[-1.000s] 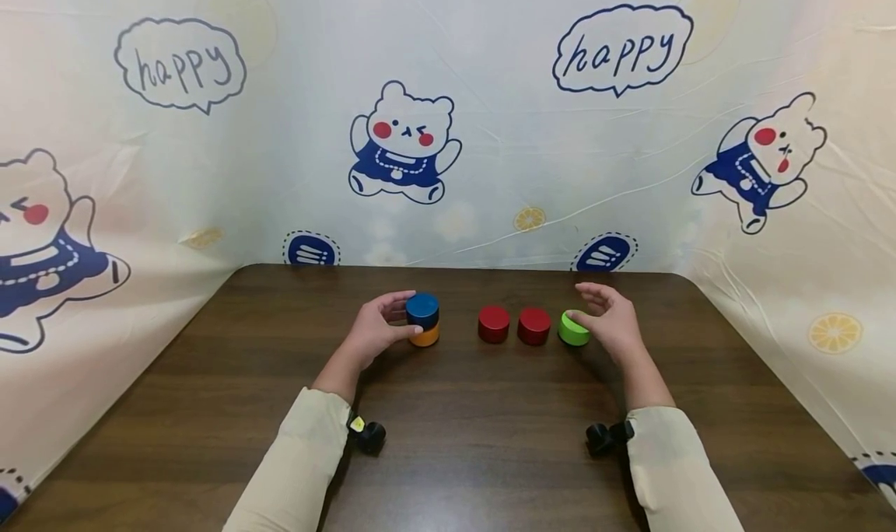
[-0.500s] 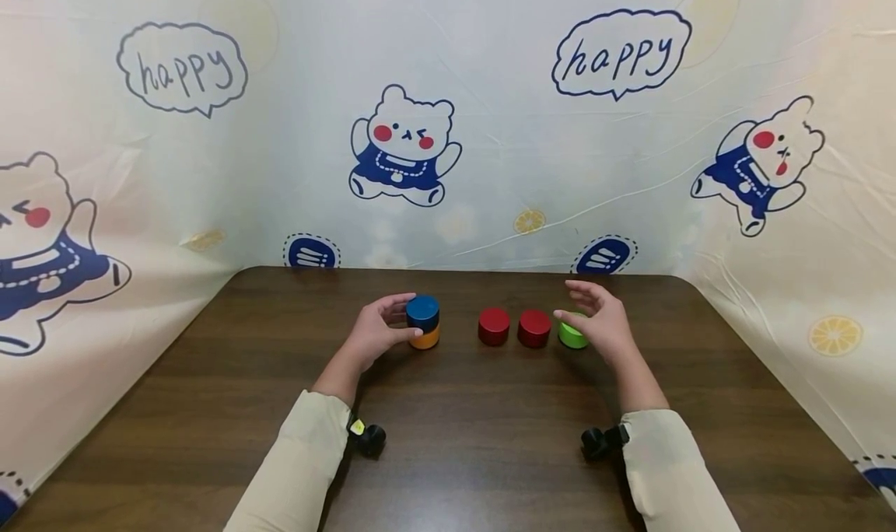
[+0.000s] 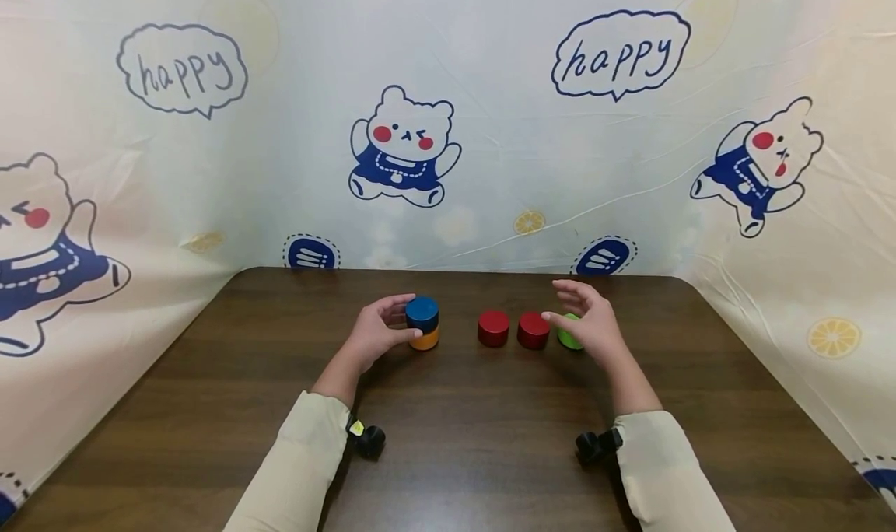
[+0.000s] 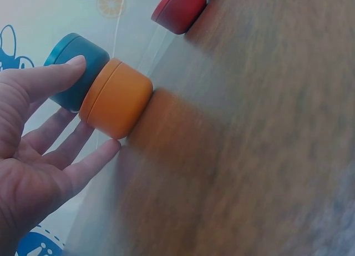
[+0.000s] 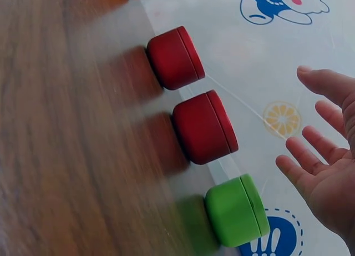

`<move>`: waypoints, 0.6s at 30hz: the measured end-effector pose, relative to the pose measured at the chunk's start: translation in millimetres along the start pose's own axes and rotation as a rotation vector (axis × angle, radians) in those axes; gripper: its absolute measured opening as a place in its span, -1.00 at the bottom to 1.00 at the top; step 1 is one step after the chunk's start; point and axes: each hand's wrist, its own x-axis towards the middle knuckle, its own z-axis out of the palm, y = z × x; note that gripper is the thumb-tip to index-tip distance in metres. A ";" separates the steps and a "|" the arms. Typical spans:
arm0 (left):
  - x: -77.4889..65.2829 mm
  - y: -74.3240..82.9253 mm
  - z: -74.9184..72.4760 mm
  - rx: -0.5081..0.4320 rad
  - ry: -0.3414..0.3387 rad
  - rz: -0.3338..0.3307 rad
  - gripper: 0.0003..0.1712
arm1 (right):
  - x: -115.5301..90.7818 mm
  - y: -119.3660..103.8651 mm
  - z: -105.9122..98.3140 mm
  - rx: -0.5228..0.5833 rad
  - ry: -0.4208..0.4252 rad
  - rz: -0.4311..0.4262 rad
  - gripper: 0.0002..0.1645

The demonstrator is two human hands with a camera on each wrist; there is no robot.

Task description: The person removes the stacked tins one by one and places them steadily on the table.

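Observation:
A small round blue lidded tin (image 3: 422,314) stands on top of an orange tin (image 3: 424,341), left of the middle of the table. My left hand (image 3: 374,334) holds the blue tin, its thumb on the near side and fingers round the back. The little finger comes close to the orange tin's base in the left wrist view. My right hand (image 3: 591,326) hovers with fingers apart, holding nothing, above a green tin (image 5: 236,211), which it partly hides in the head view. Left of the green one are two red tins, the nearer to it (image 3: 533,330) and the farther (image 3: 493,328).
The tins stand in a rough row on a dark wooden table (image 3: 448,423). Behind and beside it hangs a pale printed cloth (image 3: 490,166) with bears and lettering.
My right hand has moved left from around the green tin, toward the nearer red one. The left hand and the stack stay in place.

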 end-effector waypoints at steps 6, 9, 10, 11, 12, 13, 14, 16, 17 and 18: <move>-2.3 2.4 -0.8 -0.004 0.000 0.010 -0.25 | 1.0 -3.5 9.8 -0.008 -0.015 -0.050 -0.28; -3.6 3.1 -0.9 0.000 0.001 0.012 -0.23 | 1.3 -5.4 14.7 -0.023 -0.039 -0.066 -0.29; -4.0 3.1 -1.0 0.003 0.002 0.014 -0.22 | 1.3 -6.1 16.3 -0.028 -0.048 -0.068 -0.30; -3.9 2.6 -1.3 0.008 0.003 0.017 -0.21 | 1.2 -6.9 18.1 -0.031 -0.054 -0.071 -0.31; -4.0 2.5 -1.4 0.011 0.003 0.021 -0.19 | 1.0 -7.9 19.8 -0.032 -0.061 -0.075 -0.31; -3.9 2.2 -1.4 0.015 0.003 0.023 -0.17 | 0.6 -9.0 21.6 -0.036 -0.067 -0.077 -0.32; -3.9 1.8 -1.4 0.020 0.003 0.026 -0.16 | 0.3 -10.2 23.5 -0.036 -0.074 -0.081 -0.32; -3.3 0.5 -1.3 0.033 -0.001 0.031 -0.15 | -0.3 -12.1 27.0 -0.032 -0.085 -0.087 -0.31; -2.9 -0.3 -1.2 0.038 -0.004 0.032 -0.15 | -0.7 -12.9 28.7 -0.030 -0.091 -0.090 -0.30; -2.8 -0.7 -0.9 0.042 -0.007 0.032 -0.15 | -1.1 -13.5 30.2 -0.027 -0.098 -0.092 -0.29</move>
